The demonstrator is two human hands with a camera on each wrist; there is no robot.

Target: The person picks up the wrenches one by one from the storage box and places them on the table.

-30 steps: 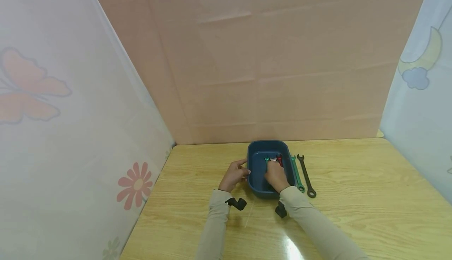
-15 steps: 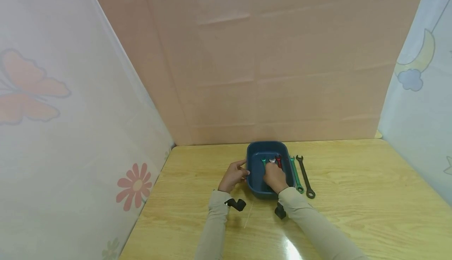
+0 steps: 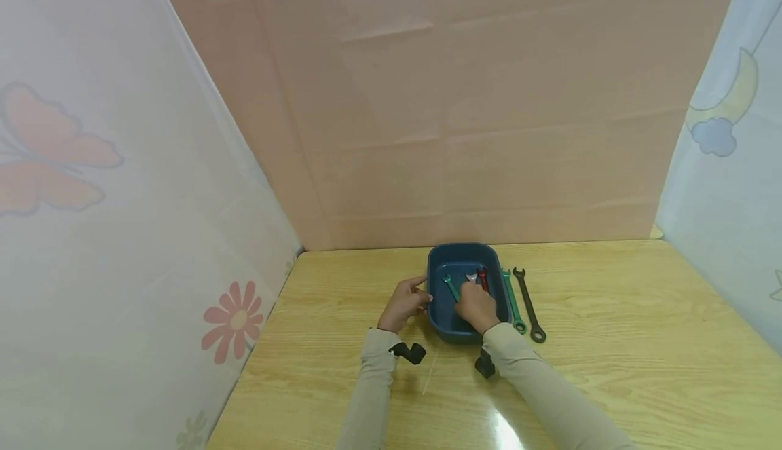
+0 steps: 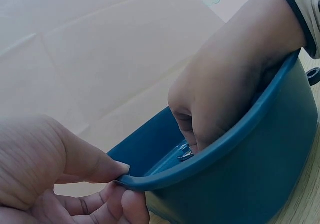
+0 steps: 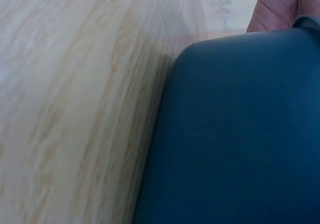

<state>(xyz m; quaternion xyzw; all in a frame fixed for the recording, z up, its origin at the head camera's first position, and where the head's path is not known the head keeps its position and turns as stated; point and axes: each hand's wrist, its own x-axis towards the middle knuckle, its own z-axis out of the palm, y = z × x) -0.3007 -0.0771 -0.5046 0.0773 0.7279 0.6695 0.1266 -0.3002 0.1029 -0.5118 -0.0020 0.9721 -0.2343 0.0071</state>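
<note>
A dark blue tub [image 3: 462,252] stands on the wooden table [image 3: 611,341]. My left hand [image 3: 406,303] pinches its left rim [image 4: 150,181], thumb on top and fingers beneath. My right hand [image 3: 475,306] reaches inside the tub [image 4: 250,184], fingers curled [image 4: 200,129]. A green wrench [image 3: 451,287] slants out from under its thumb side. A silver wrench [image 3: 472,277] and a red wrench [image 3: 483,277] show just past the fingertips, and the silver end [image 4: 185,155] lies below the knuckles. The right wrist view shows only the tub's outer wall [image 5: 240,134] and the table [image 5: 75,108].
A second green wrench [image 3: 513,301] and a black wrench [image 3: 529,304] lie side by side on the table just right of the tub. Panels wall in the table at the back [image 3: 489,131], the left [image 3: 122,199] and the right [image 3: 727,165].
The green wrench's head inside the tub has swung left, away from the silver and red ones. My right hand shifted slightly; my left hand kept its hold on the rim.
</note>
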